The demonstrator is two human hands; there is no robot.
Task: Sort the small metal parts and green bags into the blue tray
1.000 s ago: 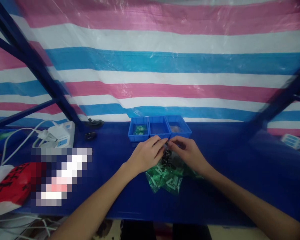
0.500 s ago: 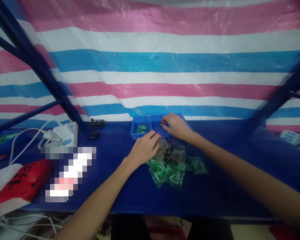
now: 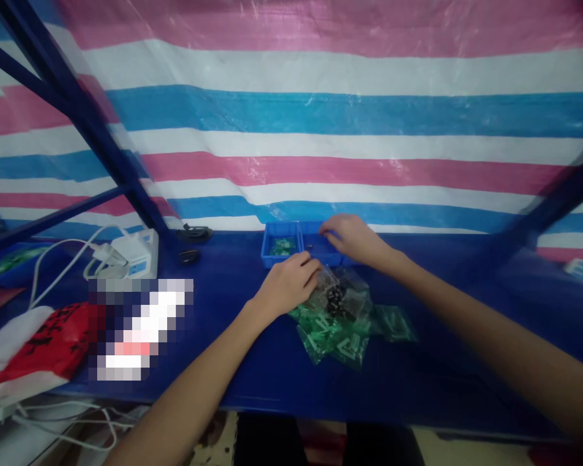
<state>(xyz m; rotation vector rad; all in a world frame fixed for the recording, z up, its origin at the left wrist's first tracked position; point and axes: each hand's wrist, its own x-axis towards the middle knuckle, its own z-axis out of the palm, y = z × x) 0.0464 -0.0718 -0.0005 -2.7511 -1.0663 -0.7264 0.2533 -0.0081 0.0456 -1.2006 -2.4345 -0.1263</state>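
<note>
My left hand (image 3: 291,281) has its fingers closed on the upper left edge of a clear plastic bag (image 3: 357,294). Inside the bag lies a cluster of small dark parts (image 3: 337,299), too small to name. Green plastic packets (image 3: 323,333) are heaped under and in front of it. My right hand (image 3: 354,238) hovers over the right compartment of a blue divided bin (image 3: 282,262), fingers bent and slightly apart, with nothing visible in them. A small dark piece (image 3: 309,246) is in that compartment, left of the fingertips. The left compartment holds small green packets (image 3: 282,246).
At the left are a white power strip (image 3: 148,255) with cables, a black mouse-like object (image 3: 189,257), and a red and white bag (image 3: 61,343). One green packet (image 3: 393,322) lies right of the heap. A striped sheet (image 3: 320,116) hangs behind the blue table (image 3: 418,382).
A small dark piece near my right fingertips now sits apart from them in the right compartment. My right hand has drawn slightly away; my left hand stays on the bag. The view has shifted slightly.
</note>
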